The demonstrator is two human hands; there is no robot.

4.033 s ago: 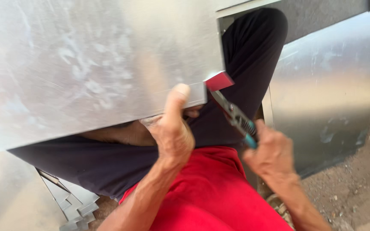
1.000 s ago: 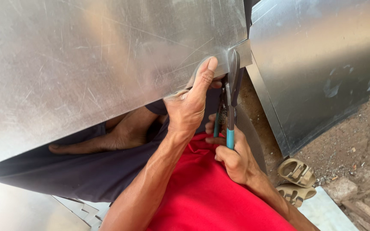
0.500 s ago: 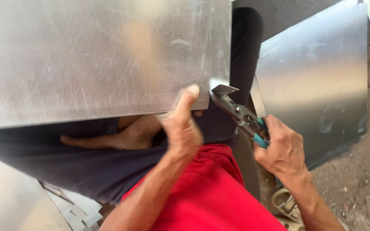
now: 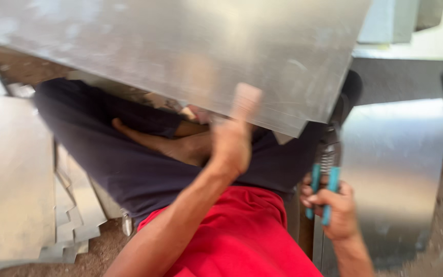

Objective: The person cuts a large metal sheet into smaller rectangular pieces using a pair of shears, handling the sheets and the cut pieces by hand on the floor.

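Head view, looking down over my lap. The large metal sheet point(image 4: 180, 51) now fills the upper half of the frame, tilted, with its near corner pointing toward the lower right; compared with half a second ago it has swung and lifted, and the snips point(image 4: 326, 174) have come off its edge, so the cut at that corner appears to be paused or finished rather than under way. My left hand point(image 4: 232, 138) sits at centre frame, the forearm rising from the lower left; the thumb lies up against the sheet's lower edge while the fingers go beneath it, a grip pinching the sheet, though motion blur hides the fingertips. My right hand point(image 4: 334, 210) is at lower right, well apart from the sheet's edge, wrist bent upward, fingers wrapped and pressed together around the blue handles of the snips, whose blades point up toward the sheet's corner without touching it; whether the blades are parted I cannot tell. Beneath the sheet are my dark trousers point(image 4: 129, 154) and red shirt point(image 4: 242, 236). A curved metal panel point(image 4: 390, 174) stands at the right, and a stack of cut metal pieces point(image 4: 16, 179) lies on the ground at left.
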